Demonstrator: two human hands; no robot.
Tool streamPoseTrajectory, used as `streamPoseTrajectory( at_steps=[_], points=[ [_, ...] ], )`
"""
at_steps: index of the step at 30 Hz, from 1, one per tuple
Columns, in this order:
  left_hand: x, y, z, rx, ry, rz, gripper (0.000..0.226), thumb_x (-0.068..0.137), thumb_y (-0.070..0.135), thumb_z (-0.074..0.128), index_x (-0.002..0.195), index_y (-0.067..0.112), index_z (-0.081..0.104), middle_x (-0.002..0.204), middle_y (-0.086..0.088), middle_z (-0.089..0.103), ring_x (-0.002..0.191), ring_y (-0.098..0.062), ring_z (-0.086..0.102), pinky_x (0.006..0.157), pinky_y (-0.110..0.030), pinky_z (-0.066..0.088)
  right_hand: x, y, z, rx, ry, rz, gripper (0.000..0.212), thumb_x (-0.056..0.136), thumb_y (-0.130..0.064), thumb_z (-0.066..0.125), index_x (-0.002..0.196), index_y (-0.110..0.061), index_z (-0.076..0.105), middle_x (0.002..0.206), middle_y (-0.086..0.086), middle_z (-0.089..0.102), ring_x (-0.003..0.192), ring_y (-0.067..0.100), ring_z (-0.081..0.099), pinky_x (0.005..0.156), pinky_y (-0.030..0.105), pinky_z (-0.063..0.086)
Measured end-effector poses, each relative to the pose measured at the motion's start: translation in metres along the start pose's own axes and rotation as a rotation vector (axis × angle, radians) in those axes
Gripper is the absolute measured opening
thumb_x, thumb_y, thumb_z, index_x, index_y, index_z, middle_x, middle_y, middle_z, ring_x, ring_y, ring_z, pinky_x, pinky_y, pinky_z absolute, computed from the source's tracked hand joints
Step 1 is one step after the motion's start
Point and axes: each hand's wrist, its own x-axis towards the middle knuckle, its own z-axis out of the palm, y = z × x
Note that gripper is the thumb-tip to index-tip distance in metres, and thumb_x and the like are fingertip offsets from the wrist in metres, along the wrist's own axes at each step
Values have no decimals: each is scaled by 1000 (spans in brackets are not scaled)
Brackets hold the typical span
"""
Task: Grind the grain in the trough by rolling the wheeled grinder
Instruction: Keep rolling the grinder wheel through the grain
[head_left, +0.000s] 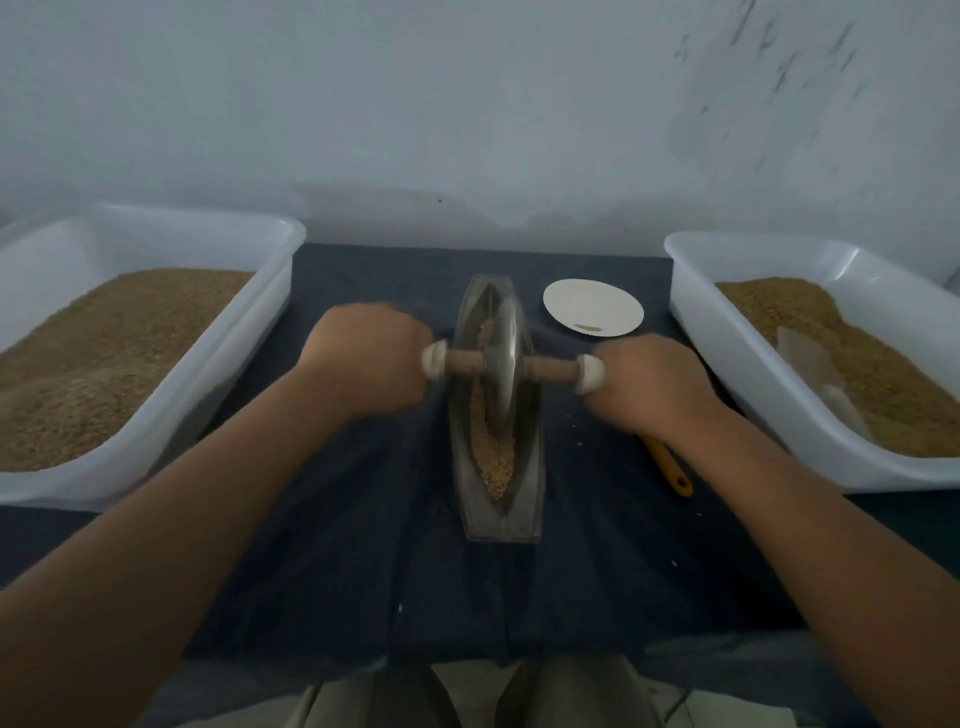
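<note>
Closest in, a person's knees in pale trousers (519, 691) show below the edge of a bench covered by a dark blue cloth (405, 582), with a few stray grains lying on it. Both bare forearms reach forward over the cloth. Between them, the metal boat-shaped trough (525, 501) lies lengthwise, pointing away from the person, and the grain (496, 462) fills its narrow channel, heaped most at the near end. Just right of the trough, an orange handle (671, 470) lies on the cloth, partly hidden under the right forearm. The wheeled grinder (503, 366) stands upright in the middle of the trough, its metal disc set in the grain and its wooden axle crossing the trough. The left hand (366, 364) and the right hand (655, 382) each hold one end of the axle just outside a white collar, backs up, each grip curled tight round the handle; both are slightly blurred. Past the right hand sits a white plate (592, 306). A left tub (272, 291) and a right tub (693, 312), both white plastic, flank the cloth and hold tan grain. A pale wall (467, 104) rises behind.
</note>
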Motion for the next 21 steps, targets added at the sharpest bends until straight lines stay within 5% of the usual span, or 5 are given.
streamPoseTrajectory(
  at_steps=[5, 11, 15, 18, 21],
  points=[
    [-60, 0, 15, 32, 173, 49, 34, 73, 51, 62, 57, 33, 38, 45, 12, 37, 38, -4, 34, 43, -20, 20, -48, 5, -1, 1, 167, -188, 29, 72, -67, 42, 69, -39, 49, 55, -14, 49, 50, 10, 54, 45, 25, 34],
    [25, -3, 14, -63, 6, -111, 27, 78, 48, 52, 66, 25, 59, 66, 9, 58, 58, -17, 53, 56, -29, 39, 30, -5, 2, -72, 172, 6, 32, 91, -51, 47, 76, -25, 56, 69, -6, 58, 63, 22, 57, 56, 31, 42],
    [46, -4, 9, -74, 9, -112, 36, 80, 58, 51, 71, 26, 63, 70, 8, 59, 61, -18, 54, 59, -32, 42, 50, -5, -3, -35, 113, 10, 22, 83, -35, 53, 67, -22, 49, 62, -5, 56, 57, 20, 54, 53, 30, 43],
    [10, 0, 10, -32, 23, -55, 29, 83, 50, 52, 66, 27, 58, 64, 9, 56, 56, -15, 52, 54, -29, 38, 20, 2, 0, -16, 6, -10, 28, 80, -54, 52, 68, -29, 57, 65, -9, 59, 61, 14, 57, 53, 30, 45],
    [-41, 4, 8, 35, 129, 28, 32, 81, 51, 56, 59, 29, 47, 51, 11, 46, 44, -10, 44, 46, -23, 28, -29, 7, 1, 12, 91, -109, 31, 69, -68, 42, 65, -38, 50, 57, -13, 55, 53, 8, 53, 47, 27, 38]
  ],
)
